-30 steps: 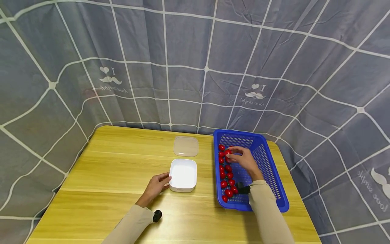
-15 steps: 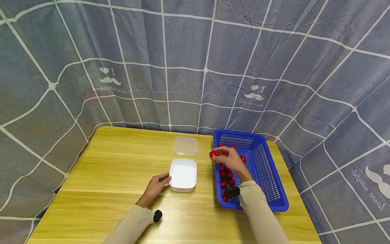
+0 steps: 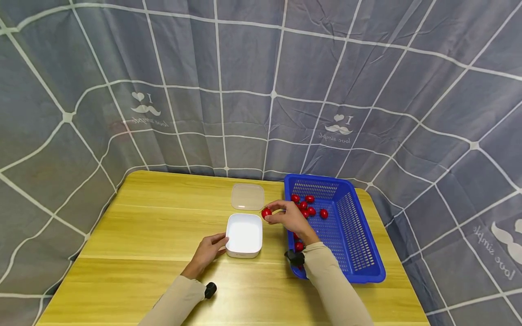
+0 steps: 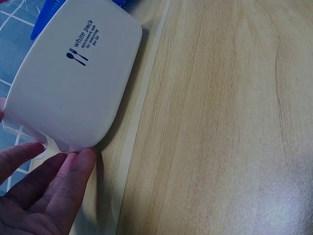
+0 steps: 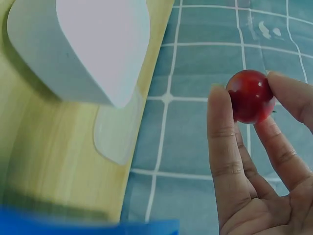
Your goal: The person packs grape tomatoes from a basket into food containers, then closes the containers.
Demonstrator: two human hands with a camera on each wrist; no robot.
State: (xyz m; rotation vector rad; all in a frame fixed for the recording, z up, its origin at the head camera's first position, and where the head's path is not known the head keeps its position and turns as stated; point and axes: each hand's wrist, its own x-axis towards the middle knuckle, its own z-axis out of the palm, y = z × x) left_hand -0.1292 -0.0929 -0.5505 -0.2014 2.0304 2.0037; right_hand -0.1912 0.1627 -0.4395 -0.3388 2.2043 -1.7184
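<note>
My right hand (image 3: 290, 219) pinches a red cherry tomato (image 5: 251, 96) between thumb and fingertips, in the air just right of the white box. The square white box (image 3: 244, 235) stands on the table with no lid on, and its white inside shows. At its left side my left hand (image 3: 207, 253) holds the wall, thumb at the rim and fingers against the outside (image 4: 68, 181). Several more cherry tomatoes (image 3: 309, 199) lie in the blue basket (image 3: 359, 226), mostly along its left side; the right forearm hides some of them.
A flat translucent lid (image 3: 248, 197) lies on the wooden table (image 3: 155, 235) behind the box. The basket stands at the table's right. A grey checked curtain (image 3: 244, 108) hangs around the table's back and sides.
My right hand has lifted the cherry tomato out of the basket and carried it left toward the box. One tomato now lies farther right in the basket. The left hand stays at the box.
</note>
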